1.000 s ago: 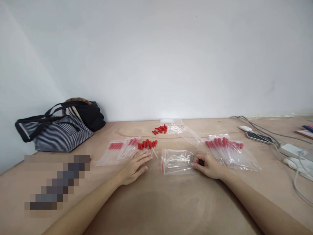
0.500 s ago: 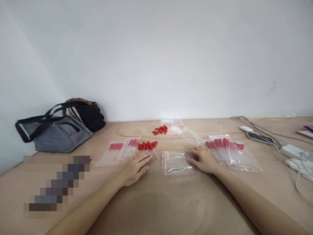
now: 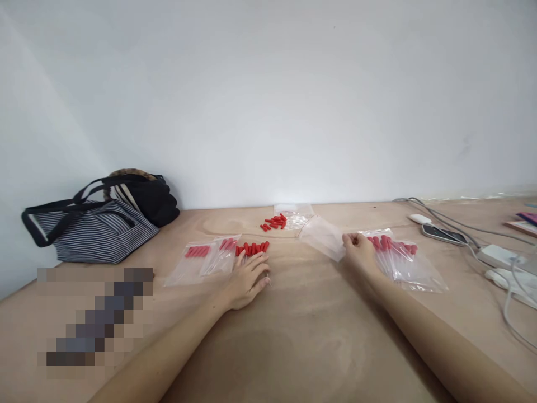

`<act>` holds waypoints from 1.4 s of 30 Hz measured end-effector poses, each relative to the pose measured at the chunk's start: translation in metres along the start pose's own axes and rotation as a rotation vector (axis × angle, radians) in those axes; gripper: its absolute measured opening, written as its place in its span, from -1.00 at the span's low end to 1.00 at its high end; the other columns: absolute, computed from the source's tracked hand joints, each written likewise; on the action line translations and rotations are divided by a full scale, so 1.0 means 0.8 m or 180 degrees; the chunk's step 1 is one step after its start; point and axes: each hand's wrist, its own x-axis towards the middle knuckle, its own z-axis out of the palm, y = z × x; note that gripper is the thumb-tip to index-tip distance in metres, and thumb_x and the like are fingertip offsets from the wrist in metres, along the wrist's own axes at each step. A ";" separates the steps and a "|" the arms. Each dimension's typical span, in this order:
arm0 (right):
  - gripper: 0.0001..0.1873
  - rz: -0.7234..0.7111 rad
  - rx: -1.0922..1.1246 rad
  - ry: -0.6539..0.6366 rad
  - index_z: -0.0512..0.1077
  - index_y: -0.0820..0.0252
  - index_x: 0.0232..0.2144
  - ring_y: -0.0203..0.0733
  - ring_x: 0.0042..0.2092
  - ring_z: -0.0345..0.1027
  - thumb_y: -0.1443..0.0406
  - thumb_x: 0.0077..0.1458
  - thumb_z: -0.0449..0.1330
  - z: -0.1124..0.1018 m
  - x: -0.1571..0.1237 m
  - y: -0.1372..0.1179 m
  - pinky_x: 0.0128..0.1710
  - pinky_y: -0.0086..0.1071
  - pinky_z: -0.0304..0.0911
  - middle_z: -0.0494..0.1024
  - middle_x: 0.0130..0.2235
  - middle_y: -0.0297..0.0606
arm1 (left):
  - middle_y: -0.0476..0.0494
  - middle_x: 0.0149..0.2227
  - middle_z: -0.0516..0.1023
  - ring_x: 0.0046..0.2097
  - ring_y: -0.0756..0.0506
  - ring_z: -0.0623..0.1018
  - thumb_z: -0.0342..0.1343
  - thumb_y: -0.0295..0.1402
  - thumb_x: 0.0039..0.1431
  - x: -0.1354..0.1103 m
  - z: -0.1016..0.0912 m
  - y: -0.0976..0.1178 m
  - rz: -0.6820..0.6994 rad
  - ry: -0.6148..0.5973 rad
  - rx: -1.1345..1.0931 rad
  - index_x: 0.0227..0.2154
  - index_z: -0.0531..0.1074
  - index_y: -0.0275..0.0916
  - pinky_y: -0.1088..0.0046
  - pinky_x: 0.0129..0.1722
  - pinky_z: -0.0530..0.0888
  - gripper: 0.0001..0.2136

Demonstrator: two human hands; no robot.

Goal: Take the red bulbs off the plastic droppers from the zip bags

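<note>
My left hand (image 3: 248, 284) lies palm down with fingers spread over a row of clear droppers with red bulbs (image 3: 253, 248); the bulbs stick out beyond the fingertips and most of the stems are covered. Over on the right, my right hand (image 3: 359, 253) has its fingers curled together at the lower right corner of a clear zip bag (image 3: 321, 238), seemingly pinching it. Beside that hand, filled bags of red-bulbed droppers (image 3: 405, 254) overlap one another. Left of my left hand lie two more filled bags (image 3: 197, 252).
Loose red bulbs (image 3: 274, 222) and a bag of clear stems (image 3: 296, 218) lie near the wall. A striped bag (image 3: 100, 232) and a black bag (image 3: 157, 201) stand at the left. At the right are a black device (image 3: 443, 234), a white adapter (image 3: 497, 256) and cables.
The clear bag that lay flat between my hands is gone from that spot. My right hand has lifted and closed; my left hand has slid slightly right and farther over the droppers.
</note>
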 end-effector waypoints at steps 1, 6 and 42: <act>-0.70 0.0090 -0.0015 0.0067 0.37 0.22 -0.39 -0.14 -0.44 0.36 0.13 -0.06 0.01 0.004 0.006 0.001 -0.39 -0.35 0.19 0.47 -0.53 -0.24 | -0.18 0.11 0.28 0.19 -0.18 0.15 -0.20 -0.20 0.23 -0.001 -0.001 0.002 -0.0007 0.0004 -0.0020 -0.15 0.34 -0.17 -0.07 0.14 -0.11 -0.72; -0.52 0.0310 -0.0154 0.0247 0.30 0.37 -0.14 0.00 -0.28 0.37 0.18 -0.10 0.05 0.020 0.020 -0.001 -0.24 -0.22 0.21 0.49 -0.39 -0.06 | -0.18 0.08 0.32 0.17 -0.17 0.19 -0.19 -0.26 0.21 -0.003 -0.008 0.001 -0.0372 0.0439 0.0227 -0.17 0.34 -0.19 0.03 0.15 -0.03 -0.74; -0.57 0.0781 0.1943 -0.2723 0.46 0.27 -0.45 -0.39 -0.53 0.30 0.01 -0.24 0.29 -0.005 -0.112 -0.045 -0.51 -0.50 0.25 0.48 -0.53 -0.31 | -0.11 -0.41 0.41 -0.34 -0.07 0.41 -0.16 -0.41 0.17 -0.024 0.021 0.103 -0.0210 0.0905 -0.0428 -0.42 0.30 -0.23 0.42 -0.35 0.34 -0.85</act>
